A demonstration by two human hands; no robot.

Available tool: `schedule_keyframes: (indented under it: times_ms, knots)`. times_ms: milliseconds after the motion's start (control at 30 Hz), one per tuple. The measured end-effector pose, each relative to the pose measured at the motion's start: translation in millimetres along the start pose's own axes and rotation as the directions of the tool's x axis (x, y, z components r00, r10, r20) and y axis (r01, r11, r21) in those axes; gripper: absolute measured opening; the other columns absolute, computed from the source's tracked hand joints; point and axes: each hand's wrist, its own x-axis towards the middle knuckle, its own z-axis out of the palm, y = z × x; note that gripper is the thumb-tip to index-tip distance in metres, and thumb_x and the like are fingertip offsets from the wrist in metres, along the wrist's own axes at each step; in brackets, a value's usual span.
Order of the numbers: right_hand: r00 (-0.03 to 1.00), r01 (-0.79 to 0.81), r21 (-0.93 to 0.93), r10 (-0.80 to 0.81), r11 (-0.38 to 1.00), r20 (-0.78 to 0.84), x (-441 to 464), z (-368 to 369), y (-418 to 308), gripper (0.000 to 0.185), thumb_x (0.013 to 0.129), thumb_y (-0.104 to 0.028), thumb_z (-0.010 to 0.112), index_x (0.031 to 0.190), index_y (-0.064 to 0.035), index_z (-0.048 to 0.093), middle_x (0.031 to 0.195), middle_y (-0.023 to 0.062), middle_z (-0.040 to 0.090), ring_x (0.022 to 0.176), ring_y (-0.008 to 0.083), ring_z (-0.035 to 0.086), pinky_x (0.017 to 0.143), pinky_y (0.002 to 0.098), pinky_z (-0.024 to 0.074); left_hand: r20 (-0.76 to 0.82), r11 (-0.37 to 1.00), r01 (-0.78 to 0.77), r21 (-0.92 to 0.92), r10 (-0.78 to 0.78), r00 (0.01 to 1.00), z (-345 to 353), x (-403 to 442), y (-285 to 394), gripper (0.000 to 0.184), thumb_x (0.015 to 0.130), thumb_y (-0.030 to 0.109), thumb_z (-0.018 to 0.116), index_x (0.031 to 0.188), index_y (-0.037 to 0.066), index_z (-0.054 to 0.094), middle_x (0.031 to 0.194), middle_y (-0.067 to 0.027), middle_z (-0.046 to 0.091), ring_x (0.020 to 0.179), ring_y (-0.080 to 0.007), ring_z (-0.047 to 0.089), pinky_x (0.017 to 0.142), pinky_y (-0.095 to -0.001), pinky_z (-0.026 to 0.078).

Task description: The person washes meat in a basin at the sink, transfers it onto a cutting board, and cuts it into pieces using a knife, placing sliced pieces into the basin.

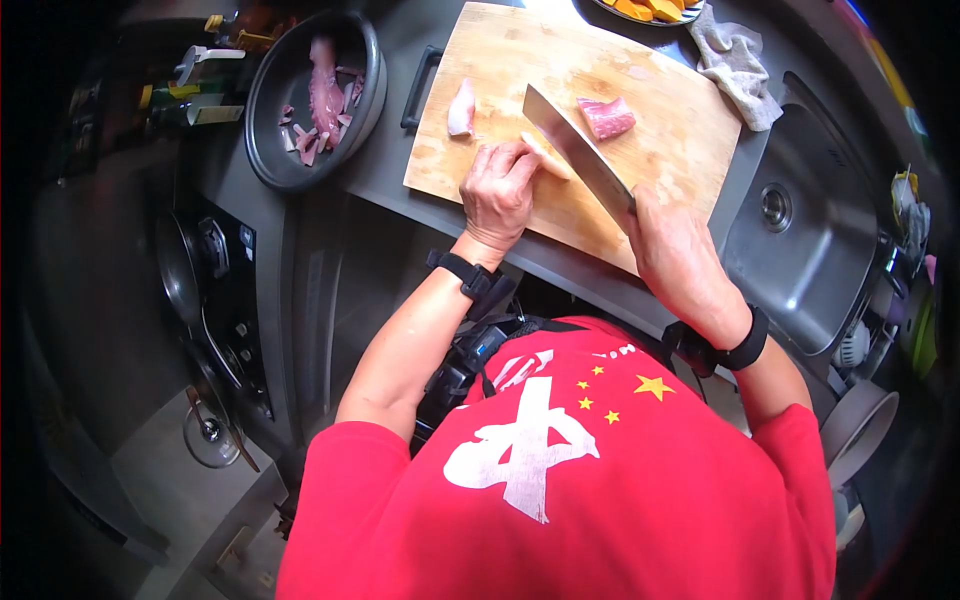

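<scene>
A wooden cutting board (500, 50) lies on the counter in front of me. My right hand (680, 255) is wrapped round the handle of a kitchen knife (580, 150), its broad blade slanting up and left over the board. Closed fingers of my left hand (498, 190) press on a pale strip of meat (545, 157) just left of the blade; part of the strip is hidden under them. A pink chunk of meat (607, 118) rests right of the blade. Farther left on the board lies a smaller pale-and-pink piece of meat (461, 108).
Left of the board stands a dark bowl (262, 150) with a long piece of meat (324, 90) and small cut bits. A sink (800, 240) is at the right, with a grey cloth (737, 65) by its corner. A plate of orange pieces (655, 10) sits at the top edge.
</scene>
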Motion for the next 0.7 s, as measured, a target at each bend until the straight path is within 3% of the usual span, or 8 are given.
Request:
schedule_keyframes:
  times_ms: [267,333,567,633,700]
  knots:
    - [0.994,-0.031,-0.047,0.036,0.998,0.107,-6.6,0.9,-10.9,0.006,0.093,-0.004,0.050,0.094,0.0021,0.048,0.067,0.0258,0.062,0.067,0.0471,0.064,0.063,0.0555,0.0498,-0.003,1.000,-0.009,0.028,0.009,1.000,1.1,0.0,-0.2,0.013,0.078,0.008,0.070,0.090,0.011,0.071,0.093,-0.0039,0.067,0.083,-0.0257,0.064,0.069,-0.0363,0.054]
    - [0.991,-0.006,-0.159,0.027,0.987,0.129,-5.6,1.7,-11.4,0.005,0.090,-0.001,0.049,0.093,0.0023,0.048,0.068,0.0249,0.063,0.067,0.0450,0.065,0.062,0.0535,0.0511,0.003,1.000,-0.011,0.029,0.010,1.000,0.8,-0.9,-0.6,0.013,0.078,0.008,0.070,0.091,0.011,0.071,0.093,-0.0042,0.067,0.083,-0.0257,0.064,0.069,-0.0363,0.054]
    - [0.988,0.050,-0.198,-0.020,0.979,0.155,0.1,-10.9,-13.1,0.005,0.087,0.000,0.050,0.091,0.0028,0.050,0.068,0.0241,0.063,0.068,0.0427,0.066,0.061,0.0511,0.0511,-0.014,1.000,-0.018,0.014,0.018,1.000,2.1,-1.1,-2.6,0.014,0.078,0.007,0.069,0.091,0.010,0.071,0.093,-0.0052,0.067,0.083,-0.0259,0.064,0.069,-0.0365,0.054]
    - [0.984,0.063,-0.162,-0.034,0.985,0.174,2.0,-8.3,-5.8,0.015,0.097,-0.009,0.054,0.093,0.0015,0.045,0.065,0.0253,0.059,0.067,0.0467,0.061,0.060,0.0541,0.0463,-0.016,1.000,-0.015,0.013,0.015,1.000,2.0,-1.0,-2.5,0.014,0.078,0.007,0.069,0.091,0.010,0.071,0.093,-0.0051,0.067,0.083,-0.0259,0.063,0.069,-0.0367,0.054]
    - [0.983,0.080,-0.151,-0.053,0.985,0.173,2.7,-6.0,0.3,0.014,0.096,-0.008,0.054,0.093,0.0018,0.045,0.065,0.0255,0.059,0.067,0.0468,0.061,0.060,0.0540,0.0461,-0.017,1.000,-0.012,0.012,0.013,1.000,1.8,-1.6,-3.1,0.014,0.077,0.007,0.068,0.091,0.010,0.071,0.092,-0.0051,0.067,0.083,-0.0259,0.063,0.069,-0.0368,0.054]
